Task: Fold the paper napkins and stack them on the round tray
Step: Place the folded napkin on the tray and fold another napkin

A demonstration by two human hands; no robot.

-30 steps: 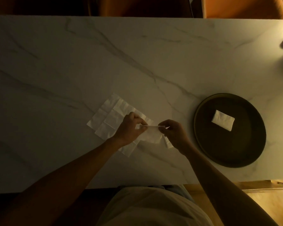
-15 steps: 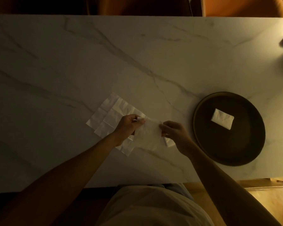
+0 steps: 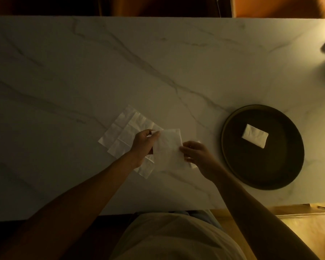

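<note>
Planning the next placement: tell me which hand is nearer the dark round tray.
Right. The right hand pinches the white paper napkin just left of the dark round tray; the left hand grips its far edge.

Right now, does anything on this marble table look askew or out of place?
Only slightly: the small folded white napkin lies tilted and off-centre in the dark round tray. Nothing looks spilled or torn.

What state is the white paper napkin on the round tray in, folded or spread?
Folded. The white paper napkin lies as a small compact rectangle inside the dark round tray, far smaller than the spread white napkins on the marble table.
</note>
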